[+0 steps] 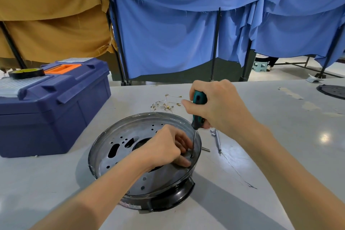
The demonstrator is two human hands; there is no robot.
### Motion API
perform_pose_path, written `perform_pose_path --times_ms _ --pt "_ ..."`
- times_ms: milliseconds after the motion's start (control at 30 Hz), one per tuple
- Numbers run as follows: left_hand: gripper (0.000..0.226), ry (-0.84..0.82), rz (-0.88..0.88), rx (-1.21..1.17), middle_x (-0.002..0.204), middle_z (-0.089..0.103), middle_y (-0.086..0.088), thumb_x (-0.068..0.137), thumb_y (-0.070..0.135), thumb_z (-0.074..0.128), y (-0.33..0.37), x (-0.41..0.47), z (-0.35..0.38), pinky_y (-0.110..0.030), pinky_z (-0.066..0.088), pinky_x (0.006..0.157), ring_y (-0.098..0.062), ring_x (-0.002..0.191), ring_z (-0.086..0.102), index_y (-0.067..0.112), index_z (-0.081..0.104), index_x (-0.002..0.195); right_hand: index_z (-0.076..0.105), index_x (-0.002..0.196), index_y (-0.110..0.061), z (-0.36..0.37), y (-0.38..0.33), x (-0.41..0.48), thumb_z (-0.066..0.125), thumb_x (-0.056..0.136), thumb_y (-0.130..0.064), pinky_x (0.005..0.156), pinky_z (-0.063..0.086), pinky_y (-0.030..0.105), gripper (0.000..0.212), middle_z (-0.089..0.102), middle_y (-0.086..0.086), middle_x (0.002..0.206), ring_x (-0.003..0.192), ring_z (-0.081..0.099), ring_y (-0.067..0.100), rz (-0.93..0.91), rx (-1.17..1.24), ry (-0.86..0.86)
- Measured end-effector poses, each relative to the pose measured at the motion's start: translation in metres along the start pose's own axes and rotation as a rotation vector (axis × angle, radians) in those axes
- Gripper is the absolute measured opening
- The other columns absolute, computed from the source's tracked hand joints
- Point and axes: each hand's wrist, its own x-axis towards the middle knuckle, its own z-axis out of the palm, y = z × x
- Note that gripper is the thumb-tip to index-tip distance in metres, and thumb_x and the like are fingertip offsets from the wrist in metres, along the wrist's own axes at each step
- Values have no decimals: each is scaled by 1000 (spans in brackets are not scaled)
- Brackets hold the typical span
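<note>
A round black appliance base (169, 199) with a perforated metal plate (128, 157) inside lies on the grey table in front of me. My right hand (218, 104) grips a green-handled screwdriver (198, 110) held upright. Its tip stands on a screw (191, 156) at the plate's right edge. My left hand (166, 147) rests inside the base, with its fingertips around the screw and the screwdriver shaft.
A blue toolbox (52, 106) with a tape roll (27, 73) on its lid stands at the left. Thin wires with brass terminals (166, 103) lie behind the base. Loose screwdriver bits (217, 141) lie to its right. A black round part (334, 90) sits at the far right edge.
</note>
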Motion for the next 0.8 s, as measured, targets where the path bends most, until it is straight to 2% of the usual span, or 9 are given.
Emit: perform_pose_path --times_ms 100,233,367,433,533,600,633,700,800 --pt "38 -26 15 -18 89 66 -18 64 -7 83 1 0 -1 -20 49 66 -13 75 57 1 69 98 45 67 -17 2 -11 1 62 85 -57 64 47 38 47 38 -7 52 54 36 13 -12 -164 28" --pt "34 -30 56 -140 80 64 -7 71 -9 78 4 -1 -9 -24 54 72 -14 70 59 1 66 101 39 63 -20 6 -20 3 52 85 -68 56 37 30 54 39 -4 56 57 40 16 19 -232 7" --pt "51 183 168 -246 94 74 -2 53 35 88 15 -2 -17 -32 55 86 -15 90 70 16 71 97 29 58 -22 5 -18 11 49 85 -71 48 19 26 59 34 -4 56 53 31 8 95 -251 23" --pt "31 240 265 -343 91 76 1 58 32 87 23 -1 -16 -24 55 77 -12 88 72 27 73 86 28 58 -22 7 -17 13 46 85 -73 48 18 26 60 35 -4 56 52 30 7 110 -282 23" --pt "11 242 374 -399 82 76 -1 74 16 81 30 0 -11 -17 55 69 -16 78 74 26 74 75 33 56 -20 10 -17 13 41 84 -76 47 20 26 63 36 -4 53 49 32 8 95 -324 74" --pt "6 212 364 -467 83 76 -5 75 22 75 31 1 -8 -21 57 68 -21 77 74 21 73 81 54 68 -18 9 -12 12 37 81 -79 55 37 29 64 50 -8 61 57 47 11 97 -244 47" --pt "12 198 347 -498 85 76 -6 75 24 73 29 2 -7 -25 59 69 -23 79 74 19 73 86 64 88 -21 6 -8 11 38 80 -79 66 45 31 65 56 -12 74 69 54 10 102 -168 1" --pt "19 170 315 -549 91 76 -8 77 25 69 24 3 -11 -30 60 74 -27 85 74 16 73 94 58 127 -31 -2 -1 8 46 80 -72 82 50 35 64 60 -19 87 86 61 7 94 1 -87" --pt "20 77 321 -604 98 75 -12 82 22 66 17 2 -18 -32 59 78 -30 93 72 15 73 99 54 132 -37 -8 8 5 53 82 -56 80 56 37 54 65 -20 90 72 65 4 40 151 -116"
